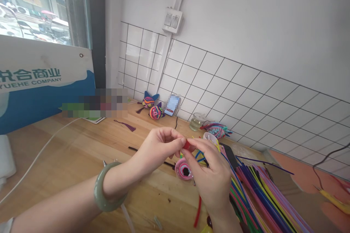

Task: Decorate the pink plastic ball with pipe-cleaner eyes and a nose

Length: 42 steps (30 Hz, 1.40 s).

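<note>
My left hand (161, 145), with a green bangle (102, 189) on its wrist, is closed in a pinch above the table. Its thumb and fingertips meet those of my right hand (213, 171) at a small red piece (187, 145), mostly covered by the fingers. It looks like coiled pipe cleaner, though its exact shape is hidden. Both hands grip it. Below them on the table lies a pink, white and black coiled piece (184, 169). A red pipe cleaner strip (197, 211) shows beside my right wrist; I cannot tell whether it joins the red piece.
Bundles of coloured pipe cleaners (269, 193) cover the right side. Along the tiled wall stand two striped cat-like figures (156, 112), a phone (172, 105), a glass jar (197, 121) and a colourful woven piece (217, 129). A purple tassel (125, 125) and white cable (46, 143) lie left.
</note>
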Tool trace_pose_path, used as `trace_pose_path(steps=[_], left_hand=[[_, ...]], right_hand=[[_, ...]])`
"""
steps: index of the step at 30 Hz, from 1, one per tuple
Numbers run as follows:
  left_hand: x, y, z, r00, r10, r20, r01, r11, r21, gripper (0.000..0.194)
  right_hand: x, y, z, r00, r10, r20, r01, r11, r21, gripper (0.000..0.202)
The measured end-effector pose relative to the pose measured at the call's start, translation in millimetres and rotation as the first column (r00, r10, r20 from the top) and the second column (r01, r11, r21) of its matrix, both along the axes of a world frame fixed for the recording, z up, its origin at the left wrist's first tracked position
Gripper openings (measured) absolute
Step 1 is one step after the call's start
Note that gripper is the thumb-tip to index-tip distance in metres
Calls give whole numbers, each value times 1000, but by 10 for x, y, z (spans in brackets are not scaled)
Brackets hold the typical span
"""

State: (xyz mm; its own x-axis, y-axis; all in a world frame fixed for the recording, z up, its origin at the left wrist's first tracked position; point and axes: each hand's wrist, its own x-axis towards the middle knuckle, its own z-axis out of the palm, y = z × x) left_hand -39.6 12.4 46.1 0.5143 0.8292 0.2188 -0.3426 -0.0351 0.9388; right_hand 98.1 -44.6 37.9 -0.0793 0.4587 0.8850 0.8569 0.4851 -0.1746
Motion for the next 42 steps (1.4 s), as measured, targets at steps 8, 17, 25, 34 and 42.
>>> trace_pose_path(steps=[8, 17, 25, 34, 42], left_hand=[[-15, 6, 20, 1000, -22, -12, 22, 1000, 8, 22], [-37, 27, 24, 998, -53, -34, 54, 998, 15, 24], [-49, 29, 13, 996, -83, -18, 83, 996, 27, 31], [-32, 32, 13, 997, -60, 52, 63, 997, -51, 25], [-34, 43, 11, 994, -69, 85, 73, 997, -34, 41]], right_hand=[[-12, -6, 8, 1000, 10, -24, -10, 1000, -4, 14], [0, 11, 5, 1000, 12, -16, -12, 1000, -9, 11], [34, 29, -13, 1000, 14, -25, -15, 1000, -26, 14], [60, 35, -26, 1000, -7, -9, 7, 1000, -20, 16], [67, 52, -46, 999, 33, 14, -32, 999, -29, 20]])
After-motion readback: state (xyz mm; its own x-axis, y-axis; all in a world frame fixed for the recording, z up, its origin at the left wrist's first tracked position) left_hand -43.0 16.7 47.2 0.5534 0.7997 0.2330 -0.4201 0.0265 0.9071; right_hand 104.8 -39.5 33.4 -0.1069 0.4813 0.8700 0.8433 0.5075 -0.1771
